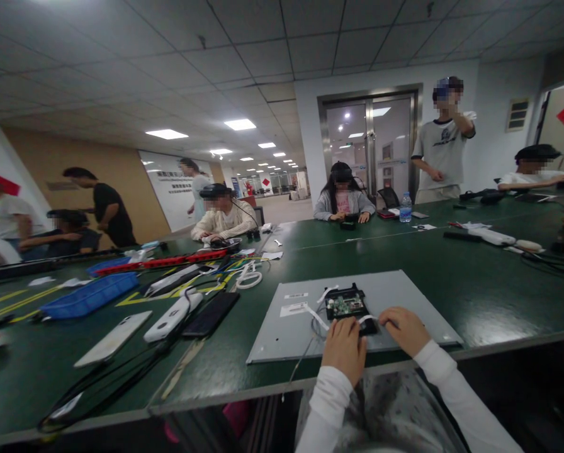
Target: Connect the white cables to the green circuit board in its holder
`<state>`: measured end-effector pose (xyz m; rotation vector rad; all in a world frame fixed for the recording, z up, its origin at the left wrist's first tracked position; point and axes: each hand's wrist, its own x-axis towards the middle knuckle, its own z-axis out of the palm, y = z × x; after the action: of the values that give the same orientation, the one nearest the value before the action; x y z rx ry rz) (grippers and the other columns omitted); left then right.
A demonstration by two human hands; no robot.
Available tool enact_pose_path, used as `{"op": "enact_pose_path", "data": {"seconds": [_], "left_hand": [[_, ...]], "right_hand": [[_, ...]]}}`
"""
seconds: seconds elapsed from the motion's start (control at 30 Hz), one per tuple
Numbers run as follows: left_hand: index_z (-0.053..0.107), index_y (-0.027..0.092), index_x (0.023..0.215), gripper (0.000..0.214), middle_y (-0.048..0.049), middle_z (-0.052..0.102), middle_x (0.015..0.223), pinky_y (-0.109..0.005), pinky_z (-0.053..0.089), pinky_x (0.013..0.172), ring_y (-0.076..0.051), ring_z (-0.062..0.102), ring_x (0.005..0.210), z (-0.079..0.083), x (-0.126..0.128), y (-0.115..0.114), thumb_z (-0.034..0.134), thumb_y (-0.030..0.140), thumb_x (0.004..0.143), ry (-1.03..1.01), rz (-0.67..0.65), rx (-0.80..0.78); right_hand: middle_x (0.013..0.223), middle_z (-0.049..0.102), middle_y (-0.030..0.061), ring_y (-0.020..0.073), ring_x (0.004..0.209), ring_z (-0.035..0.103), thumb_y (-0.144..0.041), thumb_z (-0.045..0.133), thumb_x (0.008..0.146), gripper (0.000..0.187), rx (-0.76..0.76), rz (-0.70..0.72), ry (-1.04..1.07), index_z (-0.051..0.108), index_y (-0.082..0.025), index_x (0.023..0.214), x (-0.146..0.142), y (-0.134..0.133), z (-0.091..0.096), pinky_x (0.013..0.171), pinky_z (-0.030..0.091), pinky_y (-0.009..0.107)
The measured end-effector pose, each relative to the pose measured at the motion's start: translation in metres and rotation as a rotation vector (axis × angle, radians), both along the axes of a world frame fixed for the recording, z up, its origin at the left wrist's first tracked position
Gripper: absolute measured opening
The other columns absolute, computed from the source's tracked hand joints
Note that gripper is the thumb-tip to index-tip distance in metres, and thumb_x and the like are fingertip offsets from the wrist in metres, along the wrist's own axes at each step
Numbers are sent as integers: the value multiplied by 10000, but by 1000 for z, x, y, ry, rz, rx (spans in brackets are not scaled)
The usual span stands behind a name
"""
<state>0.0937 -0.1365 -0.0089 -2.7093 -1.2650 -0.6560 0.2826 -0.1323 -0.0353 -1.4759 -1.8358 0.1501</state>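
Note:
A grey flat panel (pixel 286 336) lies on the table in front of me. On it sits a black plastic housing (pixel 356 290) with a green circuit board (pixel 347 305) exposed inside. My left hand (pixel 344 350) is at the housing's near edge, its fingers bent together over that edge; the fingertips are partly hidden. My right hand (pixel 407 330) is just right of the housing, fingers curled in a pinch at the end of a white flat cable (pixel 369 318). Another white strip (pixel 316 316) and a thin grey wire (pixel 303 358) run out left of the housing.
Left of the panel lie a dark phone (pixel 212 314), a white power bank (pixel 173 316), a pale phone (pixel 114 338) and black cables (pixel 121 377). Farther off are a blue tray (pixel 90 297) and a water bottle (pixel 405 209). Several people sit or stand around the green table (pixel 499 296).

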Motion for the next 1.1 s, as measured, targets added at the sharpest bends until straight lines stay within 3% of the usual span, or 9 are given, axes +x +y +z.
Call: {"op": "enact_pose_path", "data": {"seconds": [0.37, 1.1], "left_hand": [[476, 177, 1098, 311, -63, 472, 1144, -376, 228, 1016, -178, 388, 1097, -1, 6, -1, 356, 285, 832, -11, -27, -6], [473, 179, 1076, 281, -56, 480, 1108, -385, 267, 993, -180, 406, 1062, -3, 3, 2, 381, 249, 819, -55, -40, 3]], "right_hand": [[791, 606, 22, 153, 799, 519, -120, 392, 669, 210, 6, -66, -34, 574, -188, 748, 6, -4, -1, 763, 368, 269], [784, 590, 19, 151, 790, 513, -122, 392, 662, 220, -1, -66, 4, 560, -196, 784, 5, -3, 0, 748, 365, 264]]}}
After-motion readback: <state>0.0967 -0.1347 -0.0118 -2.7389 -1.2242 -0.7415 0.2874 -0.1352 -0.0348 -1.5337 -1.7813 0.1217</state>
